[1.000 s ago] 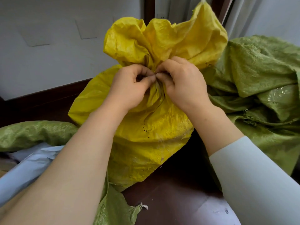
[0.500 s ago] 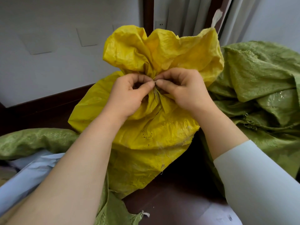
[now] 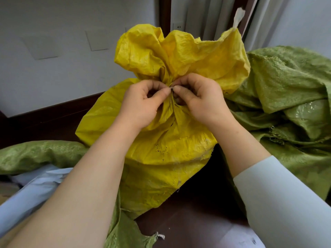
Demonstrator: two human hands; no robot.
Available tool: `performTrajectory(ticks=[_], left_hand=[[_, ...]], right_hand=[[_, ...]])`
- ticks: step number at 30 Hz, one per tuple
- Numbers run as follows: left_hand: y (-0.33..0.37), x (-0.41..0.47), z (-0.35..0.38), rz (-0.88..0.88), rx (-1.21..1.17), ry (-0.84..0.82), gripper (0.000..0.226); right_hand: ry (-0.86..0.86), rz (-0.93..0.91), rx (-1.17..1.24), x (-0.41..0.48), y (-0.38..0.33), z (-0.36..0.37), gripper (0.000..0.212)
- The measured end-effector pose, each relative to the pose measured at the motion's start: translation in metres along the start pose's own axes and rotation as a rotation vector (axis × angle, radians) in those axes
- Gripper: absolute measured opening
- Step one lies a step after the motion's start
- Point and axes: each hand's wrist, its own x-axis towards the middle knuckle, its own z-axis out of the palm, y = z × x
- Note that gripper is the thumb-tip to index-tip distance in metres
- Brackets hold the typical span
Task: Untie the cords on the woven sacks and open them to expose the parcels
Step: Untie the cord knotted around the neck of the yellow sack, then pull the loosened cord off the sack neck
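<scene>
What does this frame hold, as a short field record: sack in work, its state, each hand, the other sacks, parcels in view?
sack in work: yellow woven sack, standing upright on the dark floor
state: neck still gathered and tied; mouth flares above the tie
cord: pale bit showing between the thumbs
left hand: pinching at the neck
right hand: pinching at the neck, opposite the left
other sacks: green sack heaped to the right; green sack lying at left
parcels: pale blue-grey bag at lower left

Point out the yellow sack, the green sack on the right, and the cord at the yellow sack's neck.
yellow sack [image 3: 166, 151]: head view, front of its bulging body.
green sack [image 3: 286, 83]: head view, crumpled upper fold.
cord [image 3: 171, 88]: head view, pale bit pinched between both hands' fingers.
</scene>
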Motion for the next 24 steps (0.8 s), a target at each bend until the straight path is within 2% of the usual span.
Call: performTrajectory(ticks=[2, 5, 8, 9, 12, 14, 16, 20, 24], left_hand=[[0.000, -0.001, 0.001, -0.039, -0.107, -0.007, 0.015], [-0.004, 0.001, 0.002, 0.001, 0.040, -0.015, 0.010], [-0.003, 0.002, 0.003, 0.006, 0.132, 0.135, 0.012], [-0.003, 0.000, 0.004, 0.010, 0.156, 0.175, 0.020], [0.001, -0.004, 0.010, 0.017, 0.351, 0.179, 0.086], [0.004, -0.002, 0.013, -0.010, 0.459, 0.148, 0.115], [0.008, 0.009, 0.013, -0.034, 0.500, 0.145, 0.111], [0.021, 0.024, 0.005, -0.059, 0.609, 0.157, 0.076], [0.028, 0.030, -0.005, -0.147, 0.716, 0.127, 0.065]], right_hand=[[0.022, 0.086, 0.130, 0.000, 0.002, -0.001, 0.011], [0.006, 0.064, 0.112, 0.000, 0.003, 0.000, 0.013], [0.025, 0.045, 0.100, 0.001, 0.000, 0.002, 0.016], [0.042, 0.063, 0.131, 0.001, -0.002, 0.002, 0.019], [0.095, 0.137, 0.267, 0.002, -0.006, -0.004, 0.024], [0.135, 0.167, 0.333, 0.004, -0.010, -0.008, 0.019], [0.201, 0.191, 0.381, 0.005, -0.013, -0.011, 0.012], [0.432, 0.251, 0.495, 0.009, -0.023, -0.028, 0.013], [0.647, 0.326, 0.868, 0.016, -0.043, -0.057, 0.011]])
